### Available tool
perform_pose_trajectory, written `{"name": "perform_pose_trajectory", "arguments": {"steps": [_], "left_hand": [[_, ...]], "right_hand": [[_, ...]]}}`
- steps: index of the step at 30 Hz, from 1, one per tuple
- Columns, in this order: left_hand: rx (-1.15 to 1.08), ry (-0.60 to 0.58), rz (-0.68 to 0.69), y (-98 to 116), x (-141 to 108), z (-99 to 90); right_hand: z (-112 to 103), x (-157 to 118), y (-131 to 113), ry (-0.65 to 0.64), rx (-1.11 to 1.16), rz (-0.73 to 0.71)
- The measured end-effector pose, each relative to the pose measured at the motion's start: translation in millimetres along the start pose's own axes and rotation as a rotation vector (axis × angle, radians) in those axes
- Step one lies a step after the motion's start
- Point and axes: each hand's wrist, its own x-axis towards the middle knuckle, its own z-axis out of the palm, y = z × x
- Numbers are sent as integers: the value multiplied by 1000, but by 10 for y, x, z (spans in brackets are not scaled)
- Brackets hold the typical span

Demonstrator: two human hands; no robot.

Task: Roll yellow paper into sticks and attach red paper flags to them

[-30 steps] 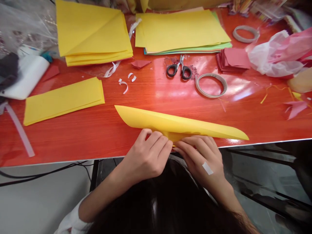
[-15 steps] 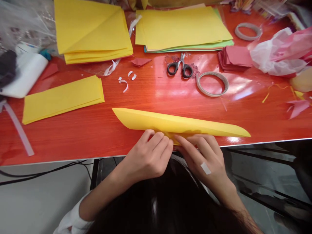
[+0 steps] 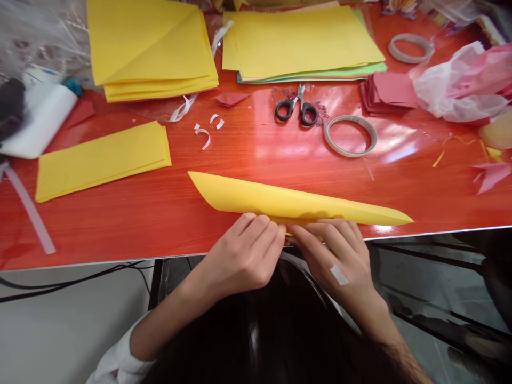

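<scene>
A yellow paper sheet (image 3: 296, 201), curled into a long roll with pointed ends, lies at the front edge of the red table. My left hand (image 3: 250, 250) has its fingers bent and closed on the sheet's near edge, left of its middle. Just to the right, my right hand (image 3: 338, 253) grips the same edge with curled fingers and has a small white patch on its back. Both thumbs and the pinched part of the paper are mostly hidden.
Beyond the roll are black-handled scissors (image 3: 296, 109) and a tape roll (image 3: 350, 136). Folded yellow paper (image 3: 104, 160) lies left, with yellow stacks (image 3: 152, 50) behind. Dark red paper pieces (image 3: 388, 93) and pink-white wrapping (image 3: 460, 85) are at the right. Table edge (image 3: 120, 264) runs in front.
The near part of the yellow sheet between my hands shows less now, and the roll has turned slightly. My fingertips have shifted a little while keeping hold of it.
</scene>
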Motion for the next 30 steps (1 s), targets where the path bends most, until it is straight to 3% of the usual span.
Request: {"name": "perform_pose_trajectory", "arguments": {"steps": [15, 30], "left_hand": [[63, 106, -46, 27, -21, 38], [53, 85, -56, 33, -24, 31]], "right_hand": [[19, 8, -22, -1, -17, 26], [-8, 48, -24, -3, -44, -4]]}}
